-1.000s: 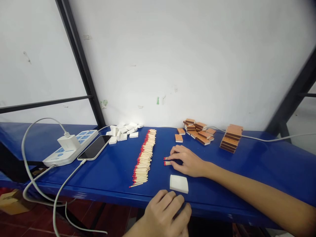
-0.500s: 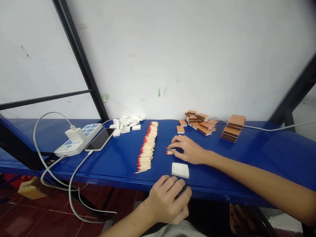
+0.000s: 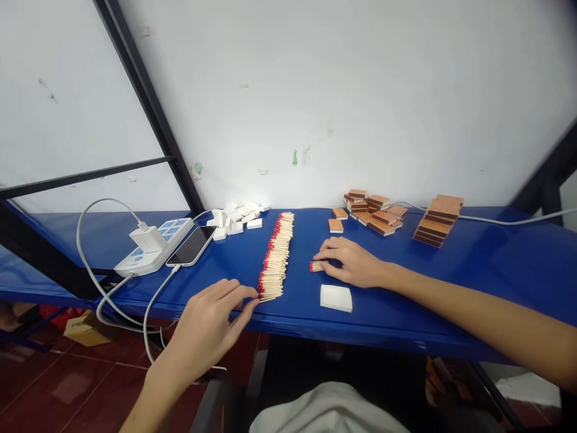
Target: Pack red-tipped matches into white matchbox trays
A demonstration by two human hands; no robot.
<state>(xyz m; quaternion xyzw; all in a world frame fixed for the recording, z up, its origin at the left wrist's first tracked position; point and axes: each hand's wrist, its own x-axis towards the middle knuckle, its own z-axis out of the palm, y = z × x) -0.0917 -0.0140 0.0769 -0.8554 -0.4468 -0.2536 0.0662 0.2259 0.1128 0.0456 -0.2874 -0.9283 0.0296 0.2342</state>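
Observation:
A long row of red-tipped matches (image 3: 277, 258) lies on the blue tabletop, heads to the left. My left hand (image 3: 211, 319) is at the row's near end, with thumb and index finger pinched on the head of the nearest match (image 3: 270, 298). To the right of the row, my right hand (image 3: 349, 261) rests on the table, its thumb and fingers around a small bunch of matches (image 3: 314, 266); only their red heads and part of the sticks show. Just below that hand sits a white matchbox tray (image 3: 336, 298).
White trays (image 3: 237, 218) are heaped at the back left, beside a phone (image 3: 192, 245) and a power strip (image 3: 151, 249) with looping cables. Brown matchboxes (image 3: 381, 221) lie in a pile at the back, and a stack of matchbox sleeves (image 3: 438, 221) leans farther right.
My left hand has moved left from the table's front edge to the near end of the match row and pinched a match. The matches by my right hand are now bunched closer together.

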